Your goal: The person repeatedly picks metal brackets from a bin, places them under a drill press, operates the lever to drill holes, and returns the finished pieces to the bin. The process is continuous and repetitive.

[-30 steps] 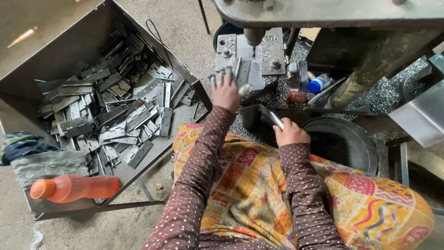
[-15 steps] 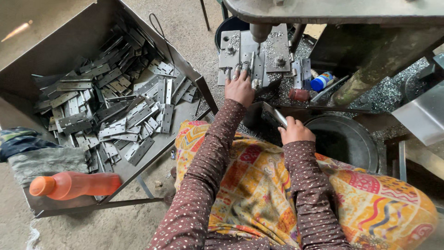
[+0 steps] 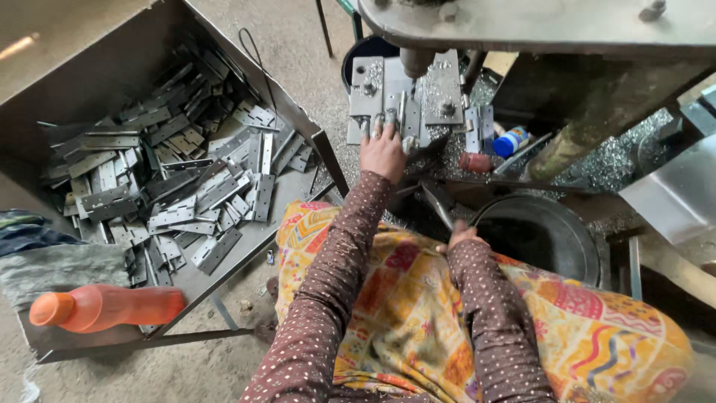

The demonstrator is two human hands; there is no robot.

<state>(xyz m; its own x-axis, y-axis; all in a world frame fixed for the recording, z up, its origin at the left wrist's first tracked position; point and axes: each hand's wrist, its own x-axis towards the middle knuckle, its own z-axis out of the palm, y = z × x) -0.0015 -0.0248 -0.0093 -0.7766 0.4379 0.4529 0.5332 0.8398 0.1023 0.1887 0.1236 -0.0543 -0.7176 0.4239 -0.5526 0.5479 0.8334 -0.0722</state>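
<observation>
My left hand [image 3: 382, 151] reaches forward to the grey drilling fixture [image 3: 440, 89] under the drill chuck [image 3: 415, 63]. Its fingertips press a narrow metal plate [image 3: 403, 113] against the fixture. My right hand [image 3: 459, 234] sits lower, near my lap, and grips one end of a flat metal hinge strip [image 3: 438, 201] that points up and left. Both arms wear brown dotted sleeves. A patterned yellow cloth [image 3: 418, 313] covers my lap.
A large metal tray [image 3: 298, 123] at the left holds several grey hinge plates [image 3: 179, 186]. An orange bottle [image 3: 104, 307] lies at its near corner. A black round basin [image 3: 548, 235] stands at the right. Metal shavings [image 3: 619, 157], a blue-capped bottle [image 3: 512, 141] and the machine frame [image 3: 537, 22] are beyond.
My right hand has drawn back and down toward my lap with the hinge strip. My left hand has stayed at the fixture under the drill.
</observation>
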